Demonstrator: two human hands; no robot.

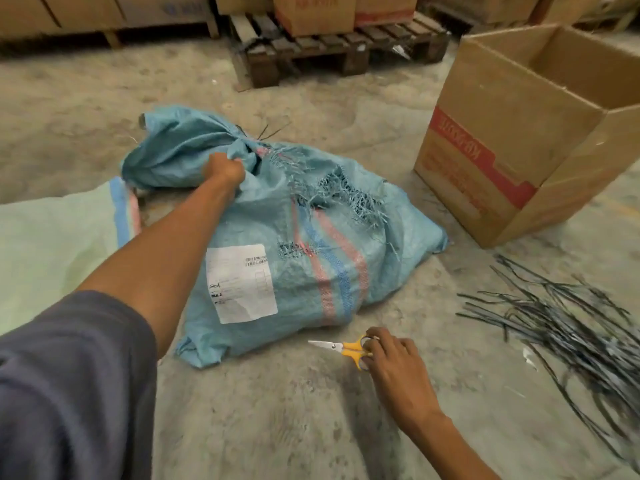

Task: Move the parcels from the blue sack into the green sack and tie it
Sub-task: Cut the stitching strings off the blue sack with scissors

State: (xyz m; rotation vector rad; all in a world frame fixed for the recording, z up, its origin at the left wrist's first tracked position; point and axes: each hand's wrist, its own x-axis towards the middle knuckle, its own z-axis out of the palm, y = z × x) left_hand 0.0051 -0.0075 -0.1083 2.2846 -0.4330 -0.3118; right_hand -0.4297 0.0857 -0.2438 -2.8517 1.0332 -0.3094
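A full blue woven sack [298, 251] lies on the concrete floor, frayed and torn on top, with a white label [240, 284] on its side. Its neck is bunched and tied with a dark strip. My left hand [223, 169] grips the bunched neck of this sack. A pale green sack [52, 244] lies flat at the left, partly under my left arm. My right hand [391, 351] holds the yellow handles of small scissors [343, 348] that lie on the floor in front of the blue sack, blades pointing left. The parcels are hidden inside the blue sack.
An open cardboard box [519, 133] with a red band stands at the right. A heap of dark plastic ties [568, 327] lies on the floor at the right front. A wooden pallet [332, 50] with boxes stands behind.
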